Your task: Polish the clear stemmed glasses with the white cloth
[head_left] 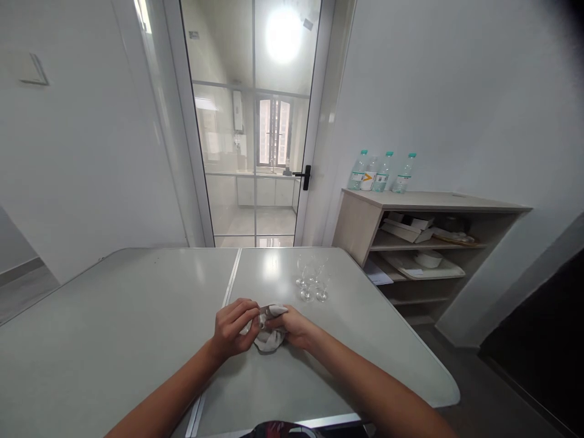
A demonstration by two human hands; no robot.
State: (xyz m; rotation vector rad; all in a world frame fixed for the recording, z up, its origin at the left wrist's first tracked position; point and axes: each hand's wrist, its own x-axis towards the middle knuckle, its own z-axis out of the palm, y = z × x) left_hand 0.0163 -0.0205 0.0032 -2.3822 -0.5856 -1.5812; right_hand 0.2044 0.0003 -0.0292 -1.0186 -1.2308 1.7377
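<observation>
My left hand (233,328) is closed around a small clear glass (262,317), which looks like a stemmed one. Most of that glass is hidden by my fingers and by a crumpled white cloth (270,342). The cloth is bunched in my right hand (294,326), its upper fold pressed against the glass and the rest hanging just above the table. Both hands meet over the front middle of the table. Beyond my right hand, several clear stemmed glasses (307,294) stand close together on the tabletop.
The pale table (137,328) has a metal seam (232,274) running across it. At the right, a wooden shelf unit (438,199) carries several plastic bottles (382,173) on top, with trays and a white bowl (429,260) inside. A glass door (228,201) stands behind the table.
</observation>
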